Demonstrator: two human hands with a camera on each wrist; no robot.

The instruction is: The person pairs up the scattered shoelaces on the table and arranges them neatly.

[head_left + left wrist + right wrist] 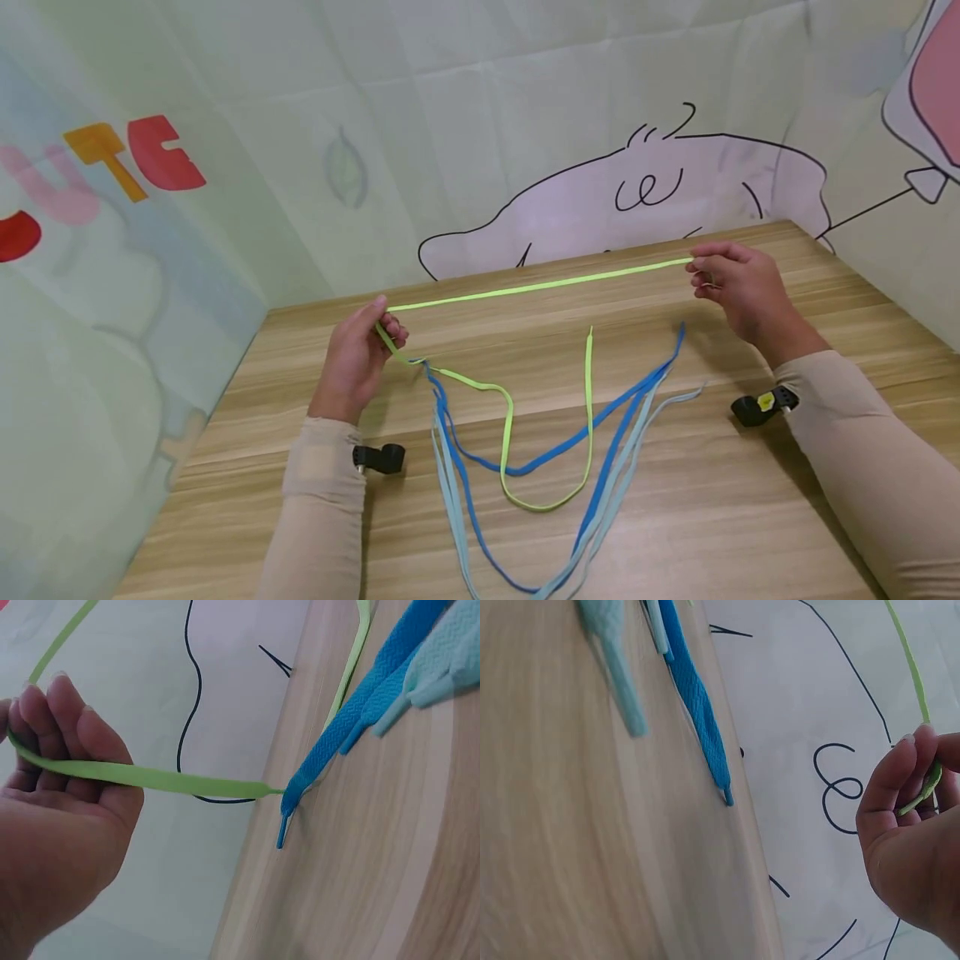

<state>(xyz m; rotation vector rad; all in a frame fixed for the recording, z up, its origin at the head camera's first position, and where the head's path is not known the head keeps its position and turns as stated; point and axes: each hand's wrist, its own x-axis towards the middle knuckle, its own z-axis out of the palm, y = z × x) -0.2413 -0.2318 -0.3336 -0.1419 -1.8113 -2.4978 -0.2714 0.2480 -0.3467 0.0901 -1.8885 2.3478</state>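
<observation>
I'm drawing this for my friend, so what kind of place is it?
Perhaps an indoor craft corner: a wood-look table, a cartoon-printed backdrop behind it, and colourful laces.

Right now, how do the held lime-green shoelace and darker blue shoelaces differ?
The lime-green shoelace is held by the left hand and right hand; the darker blue shoelaces lie on the table. The lime-green shoelace runs straight between the hands; the darker blue shoelaces curve. Both are flat.

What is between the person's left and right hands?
In the head view, a straight stretch of lime-green flat shoelace spans from the left hand to the right hand, with nothing else hanging on that span.
</observation>
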